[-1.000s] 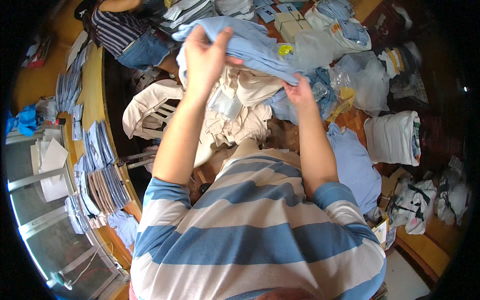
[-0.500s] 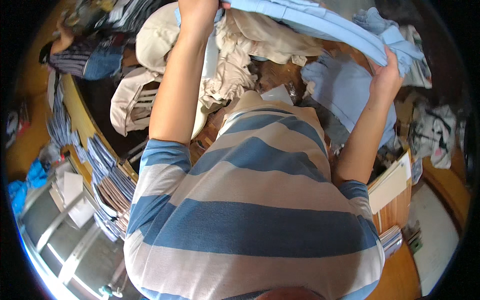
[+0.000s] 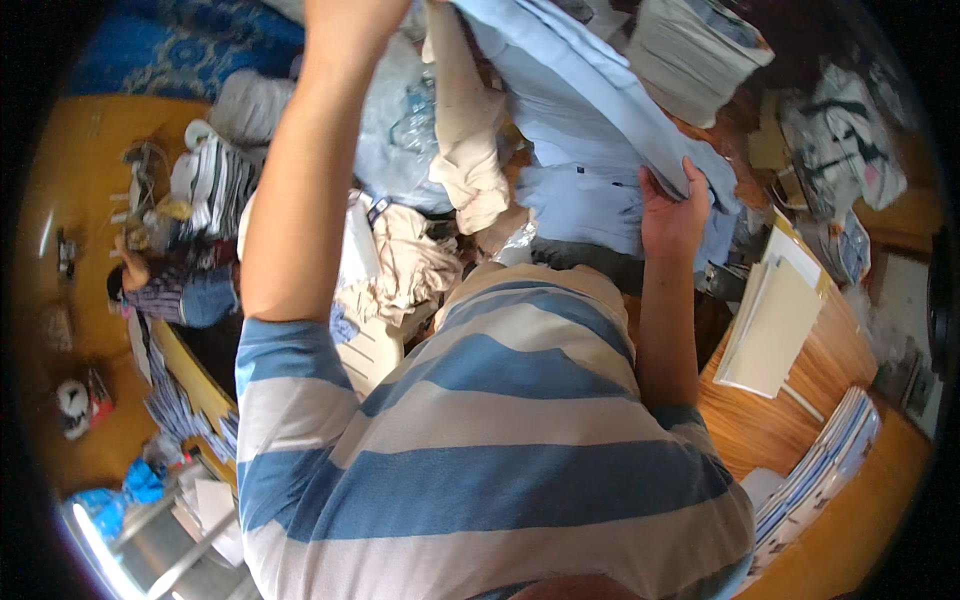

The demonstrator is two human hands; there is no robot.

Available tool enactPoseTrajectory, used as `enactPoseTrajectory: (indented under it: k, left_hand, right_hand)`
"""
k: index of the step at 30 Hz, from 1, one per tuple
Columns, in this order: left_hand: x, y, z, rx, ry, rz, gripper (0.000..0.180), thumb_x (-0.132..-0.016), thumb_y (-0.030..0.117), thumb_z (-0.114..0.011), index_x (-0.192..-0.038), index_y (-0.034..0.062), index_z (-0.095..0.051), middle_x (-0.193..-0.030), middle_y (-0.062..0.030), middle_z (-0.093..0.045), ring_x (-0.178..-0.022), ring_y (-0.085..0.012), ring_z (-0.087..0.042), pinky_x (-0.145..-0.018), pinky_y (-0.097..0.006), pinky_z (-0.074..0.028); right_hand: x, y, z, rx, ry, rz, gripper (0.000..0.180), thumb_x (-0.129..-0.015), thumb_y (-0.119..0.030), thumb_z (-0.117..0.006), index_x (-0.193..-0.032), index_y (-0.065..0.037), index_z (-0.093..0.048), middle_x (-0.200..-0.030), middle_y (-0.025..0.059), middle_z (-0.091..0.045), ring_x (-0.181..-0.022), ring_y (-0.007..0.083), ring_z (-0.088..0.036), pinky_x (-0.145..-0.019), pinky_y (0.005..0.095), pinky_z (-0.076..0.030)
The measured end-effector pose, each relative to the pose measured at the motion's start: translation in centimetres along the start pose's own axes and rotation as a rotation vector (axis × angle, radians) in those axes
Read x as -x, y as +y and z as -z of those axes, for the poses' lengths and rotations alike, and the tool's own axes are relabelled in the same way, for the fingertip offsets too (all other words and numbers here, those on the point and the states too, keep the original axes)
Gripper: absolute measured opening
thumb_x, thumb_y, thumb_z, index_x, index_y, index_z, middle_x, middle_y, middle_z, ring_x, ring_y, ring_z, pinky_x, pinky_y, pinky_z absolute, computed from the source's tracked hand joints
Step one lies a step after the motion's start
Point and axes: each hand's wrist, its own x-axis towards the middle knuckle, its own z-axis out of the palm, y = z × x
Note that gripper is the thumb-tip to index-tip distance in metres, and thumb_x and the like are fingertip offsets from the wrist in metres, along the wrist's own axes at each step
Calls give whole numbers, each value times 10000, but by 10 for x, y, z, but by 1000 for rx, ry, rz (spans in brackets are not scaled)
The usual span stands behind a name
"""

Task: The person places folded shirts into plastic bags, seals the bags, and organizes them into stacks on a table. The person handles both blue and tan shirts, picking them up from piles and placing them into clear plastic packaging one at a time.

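The light blue shirt [image 3: 590, 110] is held raised above the cluttered bench [image 3: 790, 420], its long axis slanting down toward the right hand [image 3: 672, 212], whose fingers [image 3: 692, 178] are clamped on its lower edge; the left hand is out of frame.

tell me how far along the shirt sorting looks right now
Done: a folded stack sits at the far edge of the table. In hand: the right hand grips the edge of a light blue shirt, lifted off the pile; the left hand is out of frame above. Left: beige clothes and other loose garments lie unfolded in a heap.
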Motion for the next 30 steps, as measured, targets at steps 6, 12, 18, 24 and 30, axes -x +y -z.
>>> enactPoseTrajectory:
  k: [6,12,18,24,30]
  left_hand:
    - [2,-21,-36,45,0,106,100,-839,92,-721,-854,9,-667,-774,-38,-654,-639,-116,-572,-573,-271,-478]
    - [50,-122,-56,-195,-24,225,304,-789,182,-804,-659,41,-568,-597,-29,-597,-529,-106,-530,-509,-273,-419]
    - [105,-218,-92,-4,32,503,229,-816,175,-737,-788,10,-581,-695,-61,-605,-563,-132,-534,-508,-310,-426]
    - [93,-253,-138,114,-2,742,314,-815,93,-674,-1045,10,-476,-720,-75,-569,-532,-153,-536,-421,-331,-401]
    - [49,-213,-181,244,158,537,489,-813,30,-631,-1275,33,-470,-762,-88,-574,-534,-151,-527,-434,-313,-411]
  right_hand:
    - [-26,-96,-3,170,44,256,344,-910,-182,-662,-1190,1,-581,-1177,127,-648,-1099,280,-638,-915,402,-539]
    - [-43,-144,2,257,-29,432,441,-816,-88,-755,-1203,29,-580,-1162,107,-645,-1081,226,-626,-925,352,-501]
    - [-104,-140,37,548,16,348,493,-786,-195,-790,-1178,41,-608,-1117,102,-671,-994,224,-639,-858,341,-493]
    - [-195,-104,80,622,206,29,438,-859,-308,-693,-1179,-17,-621,-1132,122,-669,-1028,251,-645,-842,412,-533]
    - [-262,-130,68,585,131,240,501,-866,-291,-697,-1241,13,-565,-1183,144,-635,-1072,289,-636,-780,402,-549]
